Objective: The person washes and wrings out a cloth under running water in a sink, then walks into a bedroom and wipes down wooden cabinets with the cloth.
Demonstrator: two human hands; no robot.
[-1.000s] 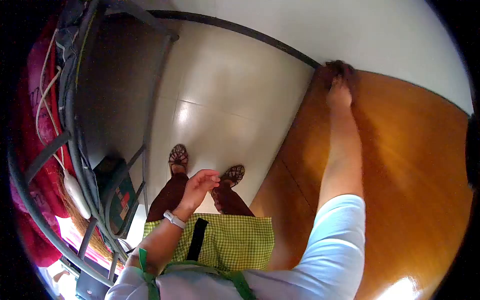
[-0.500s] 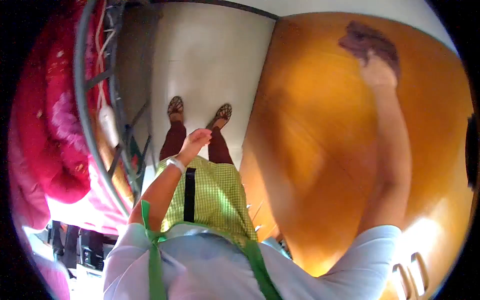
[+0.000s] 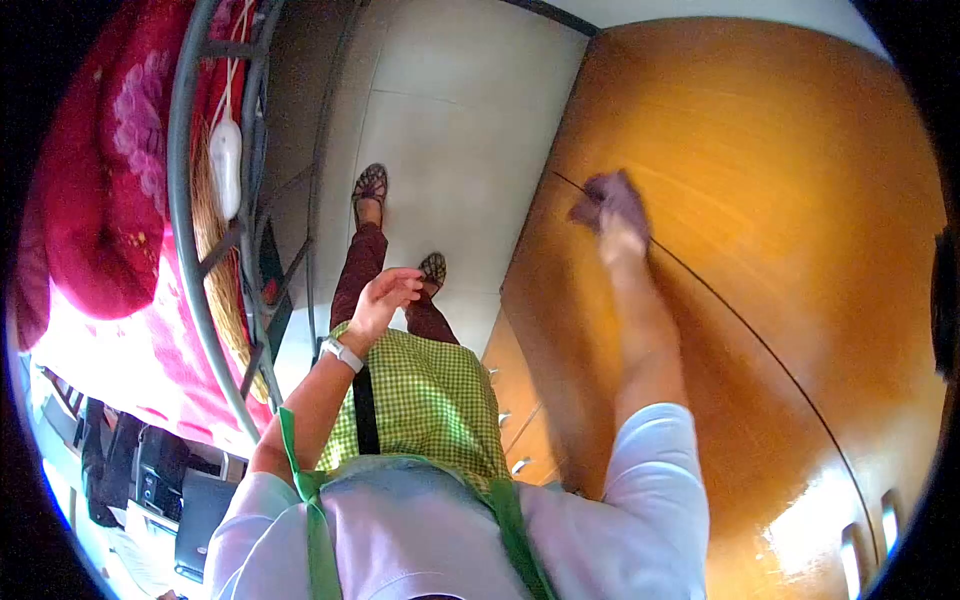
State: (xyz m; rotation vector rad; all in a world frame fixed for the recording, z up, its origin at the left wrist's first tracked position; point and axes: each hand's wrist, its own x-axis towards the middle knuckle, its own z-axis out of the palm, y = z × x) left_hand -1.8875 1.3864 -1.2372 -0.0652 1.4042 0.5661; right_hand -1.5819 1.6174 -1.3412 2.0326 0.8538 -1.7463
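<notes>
A dark purple cloth (image 3: 625,192) is bunched under my right hand (image 3: 622,240), whose fingers are closed on it. Cloth and hand press against the glossy orange-brown wooden wardrobe door (image 3: 780,150), near the dark seam between two panels. My left hand (image 3: 385,300) hangs in front of the green checked apron (image 3: 430,385), fingers loosely stretched out and holding nothing. A white watch (image 3: 343,353) is on that wrist.
On the left stands a grey metal bed frame (image 3: 181,200) with red bedding (image 3: 110,230), a white power strip (image 3: 226,165) and a straw broom (image 3: 215,270) along it. Small drawers (image 3: 525,440) sit below the door. Wardrobe handles (image 3: 851,560) show at lower right.
My right hand has swept the cloth left and downward in view across the wood. My left hand stays near the apron, its fingers more spread. My feet and view have shifted.
</notes>
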